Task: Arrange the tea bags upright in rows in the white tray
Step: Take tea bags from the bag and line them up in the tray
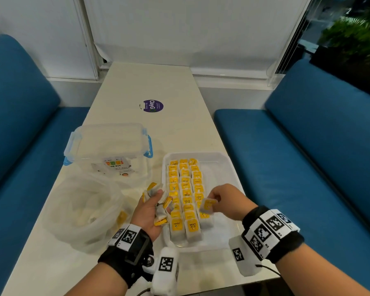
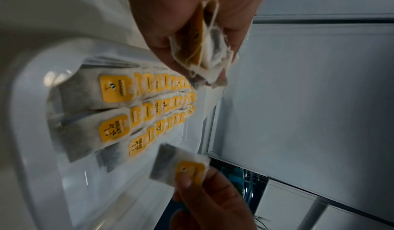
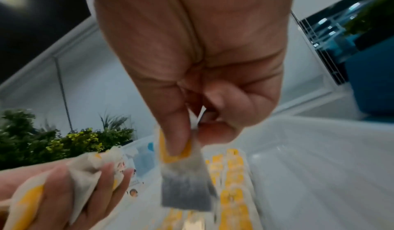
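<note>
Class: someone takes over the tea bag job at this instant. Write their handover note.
Left hand: grips a bunch of loose yellow-tagged tea bags beside the white plastic tray.
Right hand: pinches one single tea bag above the tray's third row.
Done: three rows of bags fill the tray's left part.
Left: place the pinched bag, then the bunch.

Yellow-tagged tea bags lean overlapped in three rows, seemingly, toward nine o'clock of the white tray.
</note>
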Demonstrator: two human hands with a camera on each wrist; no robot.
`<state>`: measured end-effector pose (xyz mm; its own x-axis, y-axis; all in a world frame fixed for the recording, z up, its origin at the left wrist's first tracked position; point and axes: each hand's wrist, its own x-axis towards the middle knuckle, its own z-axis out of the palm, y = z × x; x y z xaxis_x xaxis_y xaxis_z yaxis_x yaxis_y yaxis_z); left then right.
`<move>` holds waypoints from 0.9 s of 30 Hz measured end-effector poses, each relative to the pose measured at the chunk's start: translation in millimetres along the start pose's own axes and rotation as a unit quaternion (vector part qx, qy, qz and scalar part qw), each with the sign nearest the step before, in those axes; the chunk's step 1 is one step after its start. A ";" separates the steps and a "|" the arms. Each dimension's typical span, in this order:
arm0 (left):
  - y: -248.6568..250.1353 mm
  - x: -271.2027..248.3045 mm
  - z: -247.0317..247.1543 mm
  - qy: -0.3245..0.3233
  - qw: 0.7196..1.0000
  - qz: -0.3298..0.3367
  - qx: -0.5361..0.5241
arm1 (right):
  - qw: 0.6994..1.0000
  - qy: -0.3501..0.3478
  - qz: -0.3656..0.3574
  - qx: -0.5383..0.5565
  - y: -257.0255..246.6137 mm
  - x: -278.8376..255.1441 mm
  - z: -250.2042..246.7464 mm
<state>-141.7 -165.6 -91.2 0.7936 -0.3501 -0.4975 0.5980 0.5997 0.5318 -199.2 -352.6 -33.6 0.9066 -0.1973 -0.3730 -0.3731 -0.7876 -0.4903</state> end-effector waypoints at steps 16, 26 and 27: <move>-3.8 3.3 0.3 -0.012 0.999 -0.030 0.033 | 0.971 -0.152 0.052 -0.176 17.9 14.4 45.5; -8.6 8.3 3.9 -0.018 0.998 -0.036 0.056 | 0.993 -0.063 0.096 -0.029 26.8 22.4 51.8; -9.4 9.1 3.6 -0.021 0.997 -0.036 0.058 | 0.993 -0.063 0.101 -0.027 28.1 23.6 53.5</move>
<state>-139.6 -177.0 -98.3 0.7508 -0.4212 -0.5089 0.6605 0.4858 0.5725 -198.9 -348.2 -98.3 0.7811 -0.2819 -0.5571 -0.5303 -0.7706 -0.3535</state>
